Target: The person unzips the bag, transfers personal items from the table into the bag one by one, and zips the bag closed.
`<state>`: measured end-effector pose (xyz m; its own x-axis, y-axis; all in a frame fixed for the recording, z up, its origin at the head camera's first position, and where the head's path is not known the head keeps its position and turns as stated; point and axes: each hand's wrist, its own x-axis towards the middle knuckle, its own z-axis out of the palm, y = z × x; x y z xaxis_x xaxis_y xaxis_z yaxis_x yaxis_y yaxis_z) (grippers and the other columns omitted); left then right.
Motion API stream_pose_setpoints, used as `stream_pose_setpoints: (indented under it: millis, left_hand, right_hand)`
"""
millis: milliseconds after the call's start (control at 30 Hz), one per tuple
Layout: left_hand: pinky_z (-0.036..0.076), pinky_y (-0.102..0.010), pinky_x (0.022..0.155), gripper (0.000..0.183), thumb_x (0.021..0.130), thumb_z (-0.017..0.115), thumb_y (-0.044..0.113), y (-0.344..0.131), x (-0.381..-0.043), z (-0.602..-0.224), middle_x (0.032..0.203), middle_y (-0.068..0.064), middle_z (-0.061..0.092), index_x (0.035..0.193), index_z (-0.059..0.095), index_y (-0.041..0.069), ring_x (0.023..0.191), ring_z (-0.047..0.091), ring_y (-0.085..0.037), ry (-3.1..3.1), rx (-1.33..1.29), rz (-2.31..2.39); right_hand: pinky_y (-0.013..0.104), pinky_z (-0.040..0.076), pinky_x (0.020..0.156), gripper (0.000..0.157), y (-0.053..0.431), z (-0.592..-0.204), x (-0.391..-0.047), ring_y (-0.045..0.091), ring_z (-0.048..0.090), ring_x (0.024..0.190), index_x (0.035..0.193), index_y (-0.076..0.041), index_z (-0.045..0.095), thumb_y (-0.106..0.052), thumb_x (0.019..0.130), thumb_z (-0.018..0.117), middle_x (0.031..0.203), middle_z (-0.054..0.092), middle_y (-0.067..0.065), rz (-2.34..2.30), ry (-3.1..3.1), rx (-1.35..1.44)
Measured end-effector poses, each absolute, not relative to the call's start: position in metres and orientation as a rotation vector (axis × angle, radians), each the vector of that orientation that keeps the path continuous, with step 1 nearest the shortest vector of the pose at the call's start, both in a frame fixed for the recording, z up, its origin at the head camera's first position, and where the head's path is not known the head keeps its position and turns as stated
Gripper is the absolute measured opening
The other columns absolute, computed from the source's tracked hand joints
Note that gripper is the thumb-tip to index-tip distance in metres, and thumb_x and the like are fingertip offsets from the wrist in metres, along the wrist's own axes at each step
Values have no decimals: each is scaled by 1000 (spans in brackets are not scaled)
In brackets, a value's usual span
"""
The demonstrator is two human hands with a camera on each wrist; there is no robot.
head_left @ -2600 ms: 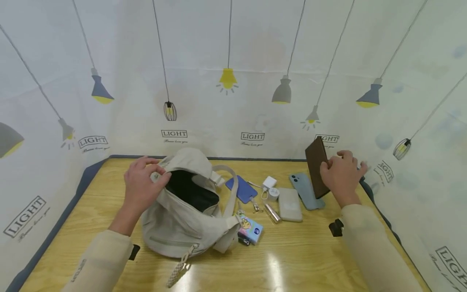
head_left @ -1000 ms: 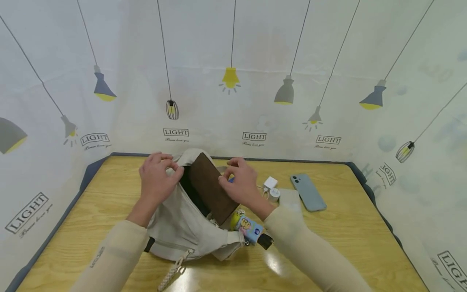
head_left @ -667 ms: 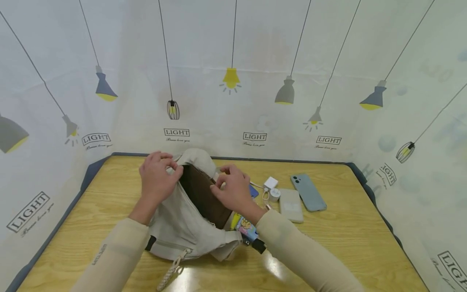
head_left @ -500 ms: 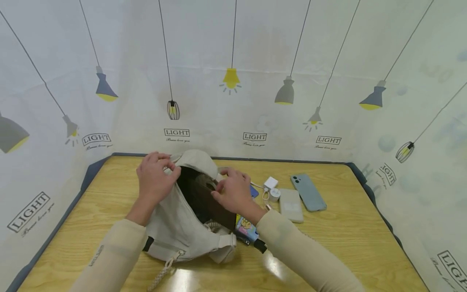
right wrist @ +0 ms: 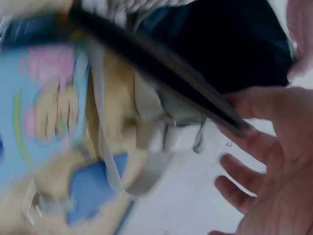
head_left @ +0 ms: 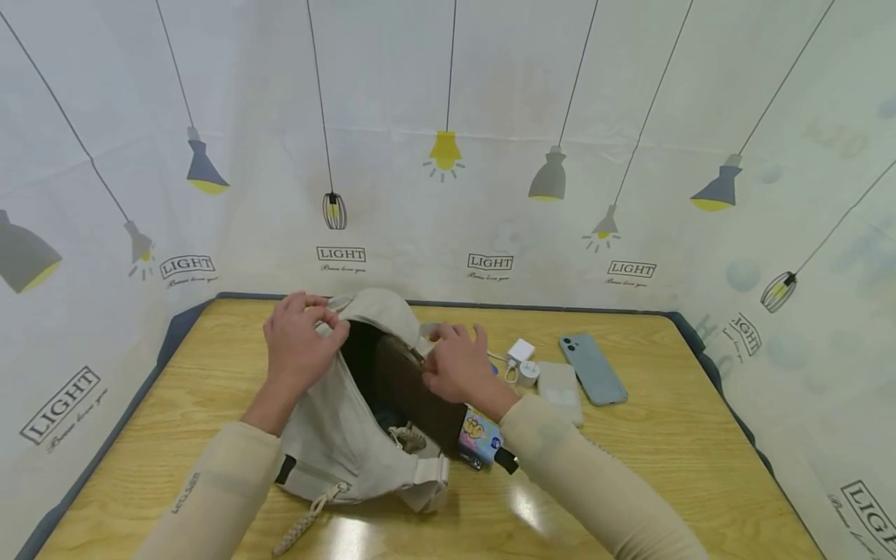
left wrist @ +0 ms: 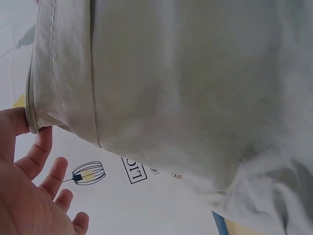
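An off-white fabric bag (head_left: 350,443) lies on the wooden table with its zipped mouth gaping and a dark lining inside. My left hand (head_left: 299,346) pinches the left rim of that mouth; in the left wrist view the thumb and forefinger hold the zip edge (left wrist: 32,117). A flat dark brown wallet (head_left: 413,393) is pinched between the thumb and fingers of my right hand (head_left: 458,365). It slants across the bag's opening, its lower end over the right side by the patterned tissue pack (head_left: 481,437). Edge-on in the right wrist view, the wallet (right wrist: 166,73) looks slightly parted.
Right of the bag lie a white charger (head_left: 520,351) with cable, a pale power bank (head_left: 558,389) and a blue-grey phone (head_left: 595,369). A blue card holder (right wrist: 93,186) sits near the bag's strap. A braided cord (head_left: 308,521) hangs at the bag's front.
The right hand has carried the wallet from above the phone leftward into the bag's mouth, then shifted it slightly back right, over the side. The left hand keeps the rim; the bag has tilted a little.
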<state>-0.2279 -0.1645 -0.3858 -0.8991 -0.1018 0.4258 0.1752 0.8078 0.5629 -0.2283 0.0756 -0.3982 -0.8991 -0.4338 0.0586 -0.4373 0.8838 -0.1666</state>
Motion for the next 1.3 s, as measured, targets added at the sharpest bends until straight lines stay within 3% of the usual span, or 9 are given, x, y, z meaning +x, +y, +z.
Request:
stream_pose_setpoints:
  millis: [267,600,833,1300]
  left_hand:
    - [27,-63,103,22,85,65,25,-158,-227,-387,122,-12,62,71,67,8,129,41,-36,-2548,-78,-818]
    - [22,-65,106,23,86,67,36,-152,-207,-397,131,-14,55,73,66,16,142,27,-39,-2776,-160,-555]
    - [22,-62,107,25,85,68,31,-141,-201,-404,127,-10,60,65,71,17,140,31,-35,-2762,-232,-591]
    - [22,-62,108,25,86,67,24,-128,-200,-394,125,-9,61,66,72,10,136,35,-34,-2630,-155,-888]
  right_hand:
    - [64,23,108,21,69,-399,-226,32,47,127,72,-19,75,-30,89,68,135,55,5,841,-2938,549]
    - [58,24,108,23,56,-407,-231,28,49,127,69,-17,71,-29,88,70,134,53,5,1163,-2791,217]
    - [60,26,105,23,47,-412,-238,25,47,127,74,-16,73,-33,89,68,133,52,2,1305,-2768,54]
    - [61,27,104,21,50,-427,-231,29,46,124,78,-19,79,-33,89,67,133,53,5,854,-2888,248]
